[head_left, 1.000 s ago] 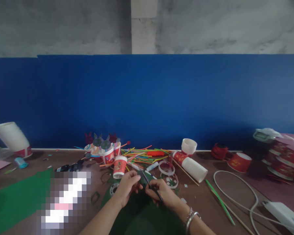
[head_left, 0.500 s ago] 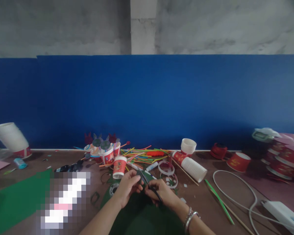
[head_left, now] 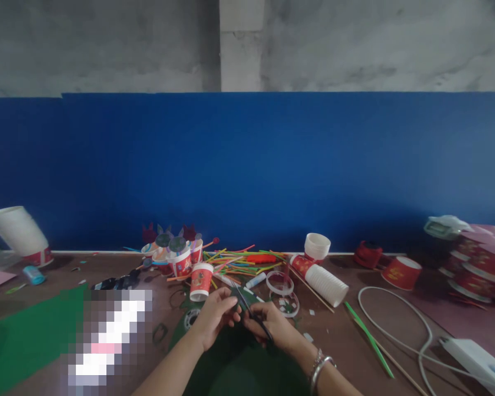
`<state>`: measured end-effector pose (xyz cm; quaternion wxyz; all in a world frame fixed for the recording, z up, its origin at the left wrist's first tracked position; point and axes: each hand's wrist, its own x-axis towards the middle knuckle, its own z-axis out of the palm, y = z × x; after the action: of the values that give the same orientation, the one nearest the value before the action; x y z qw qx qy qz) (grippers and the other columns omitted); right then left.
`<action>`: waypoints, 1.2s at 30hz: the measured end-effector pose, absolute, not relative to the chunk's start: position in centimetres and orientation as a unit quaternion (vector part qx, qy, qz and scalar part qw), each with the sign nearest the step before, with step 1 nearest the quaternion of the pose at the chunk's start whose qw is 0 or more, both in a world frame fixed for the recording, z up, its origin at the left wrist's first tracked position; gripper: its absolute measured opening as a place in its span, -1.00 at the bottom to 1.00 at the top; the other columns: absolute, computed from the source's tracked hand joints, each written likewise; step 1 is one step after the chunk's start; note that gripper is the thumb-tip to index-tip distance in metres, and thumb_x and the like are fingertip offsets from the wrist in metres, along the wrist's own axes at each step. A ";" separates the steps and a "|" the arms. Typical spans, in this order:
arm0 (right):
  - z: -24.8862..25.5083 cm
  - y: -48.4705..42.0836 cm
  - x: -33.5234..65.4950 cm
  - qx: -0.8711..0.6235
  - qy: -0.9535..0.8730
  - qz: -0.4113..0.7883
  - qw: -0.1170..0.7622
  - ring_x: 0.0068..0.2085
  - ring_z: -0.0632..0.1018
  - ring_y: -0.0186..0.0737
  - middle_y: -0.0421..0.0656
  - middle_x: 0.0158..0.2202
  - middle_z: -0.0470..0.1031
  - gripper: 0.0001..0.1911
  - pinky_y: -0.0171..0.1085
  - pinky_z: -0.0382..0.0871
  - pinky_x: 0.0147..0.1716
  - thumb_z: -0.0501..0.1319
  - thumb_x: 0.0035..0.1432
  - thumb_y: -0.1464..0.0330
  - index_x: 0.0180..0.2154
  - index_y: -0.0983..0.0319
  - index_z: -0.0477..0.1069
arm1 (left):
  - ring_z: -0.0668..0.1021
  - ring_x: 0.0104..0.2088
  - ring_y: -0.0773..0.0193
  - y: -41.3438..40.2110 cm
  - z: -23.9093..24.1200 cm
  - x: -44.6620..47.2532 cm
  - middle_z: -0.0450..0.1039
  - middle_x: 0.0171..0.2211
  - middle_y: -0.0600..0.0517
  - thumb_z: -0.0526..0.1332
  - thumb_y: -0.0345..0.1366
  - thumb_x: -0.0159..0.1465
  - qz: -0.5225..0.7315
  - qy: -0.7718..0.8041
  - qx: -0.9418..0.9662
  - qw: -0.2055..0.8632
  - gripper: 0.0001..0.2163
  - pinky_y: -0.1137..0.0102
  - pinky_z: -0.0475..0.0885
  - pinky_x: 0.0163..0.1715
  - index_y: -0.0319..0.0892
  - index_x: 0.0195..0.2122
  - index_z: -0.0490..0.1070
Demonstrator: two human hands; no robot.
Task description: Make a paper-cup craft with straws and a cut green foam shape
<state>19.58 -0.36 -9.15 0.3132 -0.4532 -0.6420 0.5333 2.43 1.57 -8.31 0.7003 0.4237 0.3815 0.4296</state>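
My right hand point(head_left: 268, 324) grips a pair of dark scissors point(head_left: 253, 316), its blades pointing up and left toward my other hand. Between thumb and fingers, my left hand point(head_left: 218, 313) pinches a small dark piece, too small and dim to name, right beside the blades. Beneath both hands lies a dark green sheet point(head_left: 247, 368). Just beyond them stands a red printed paper cup point(head_left: 201, 280). A roll of tape point(head_left: 192, 318) sits left of my left wrist, and a white glue tube point(head_left: 256, 280) lies behind the scissors.
Colourful sticks point(head_left: 231, 264) are heaped along the back. Decorated cups point(head_left: 179, 261) stand at back left, a stack of white cups point(head_left: 328, 285) lies to the right. A white cable point(head_left: 396, 291) loops near a power strip point(head_left: 474, 357). A green sheet point(head_left: 33, 335) covers the left side.
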 end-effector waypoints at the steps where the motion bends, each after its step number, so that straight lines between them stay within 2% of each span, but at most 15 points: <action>1: -9.0 -0.4 19.6 -0.454 -0.641 0.535 0.311 -0.69 0.28 -0.48 -0.35 -0.69 0.23 -0.71 -0.50 0.15 -0.74 0.27 -0.01 0.17 -0.45 0.28 0.37 | 0.45 -0.64 0.45 1.6 -8.4 2.4 0.44 -0.59 0.13 0.31 -0.21 -0.01 0.429 0.382 0.428 0.698 -0.70 0.60 0.17 -0.70 -0.15 -0.47 0.14; 14: -8.3 -0.5 19.7 -0.465 -0.636 0.541 0.295 -0.67 0.33 -0.45 -0.33 -0.68 0.26 -0.75 -0.48 0.22 -0.70 0.25 -0.04 0.21 -0.44 0.29 0.36 | 0.40 -0.68 0.47 1.7 -8.7 2.4 0.38 -0.63 0.16 0.30 -0.19 0.00 0.425 0.400 0.438 0.684 -0.72 0.59 0.15 -0.71 -0.16 -0.49 0.18; 28: -8.5 -0.5 19.8 -0.466 -0.649 0.520 0.301 -0.68 0.27 -0.47 -0.33 -0.68 0.23 -0.76 -0.50 0.14 -0.75 0.22 0.01 0.22 -0.46 0.29 0.37 | 0.38 -0.68 0.48 1.6 -8.3 2.4 0.36 -0.63 0.18 0.31 -0.20 -0.02 0.425 0.419 0.430 0.678 -0.73 0.57 0.14 -0.70 -0.17 -0.46 0.22; 36: -8.6 -0.4 19.8 -0.471 -0.642 0.528 0.295 -0.67 0.32 -0.46 -0.33 -0.67 0.26 -0.77 -0.49 0.20 -0.73 0.24 -0.03 0.23 -0.44 0.28 0.38 | 0.31 -0.71 0.49 1.6 -8.4 2.7 0.25 -0.68 0.22 0.33 -0.17 -0.02 0.445 0.414 0.438 0.663 -0.72 0.56 0.13 -0.72 -0.18 -0.54 0.23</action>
<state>19.75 -0.36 -8.56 0.2951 -0.4708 -0.6419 0.5285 2.75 1.59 -8.45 0.6626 0.4381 0.4140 0.4446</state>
